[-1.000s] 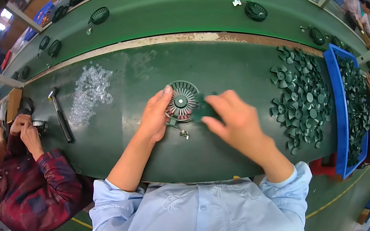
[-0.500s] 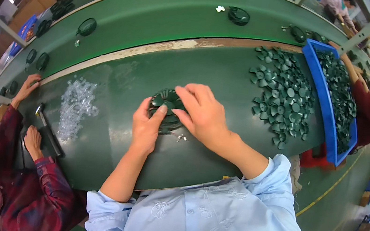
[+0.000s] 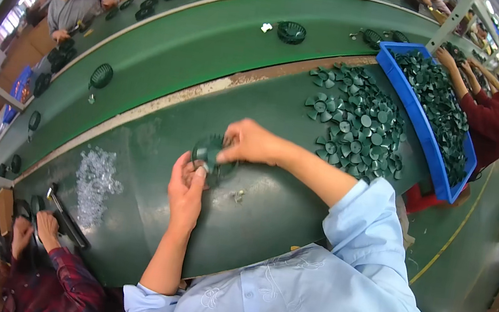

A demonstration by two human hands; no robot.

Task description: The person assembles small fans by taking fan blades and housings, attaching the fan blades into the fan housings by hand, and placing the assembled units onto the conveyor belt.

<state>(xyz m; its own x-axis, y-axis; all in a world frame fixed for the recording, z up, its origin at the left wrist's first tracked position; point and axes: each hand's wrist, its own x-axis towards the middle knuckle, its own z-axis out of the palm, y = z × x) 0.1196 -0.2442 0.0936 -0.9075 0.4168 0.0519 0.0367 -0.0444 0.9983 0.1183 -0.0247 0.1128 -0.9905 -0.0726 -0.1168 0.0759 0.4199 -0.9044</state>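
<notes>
Fingers of your left hand grip the round green part over the tabletop; blur hides whether your right hand pinches it too. It looks like light, stiff, slightly slick plastic, safest held by its rim.

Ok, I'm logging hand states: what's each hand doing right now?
Left hand: closed, holding the round green fan cage.
Right hand: at the cage; too blurred to tell whether its grip is closed.
</notes>
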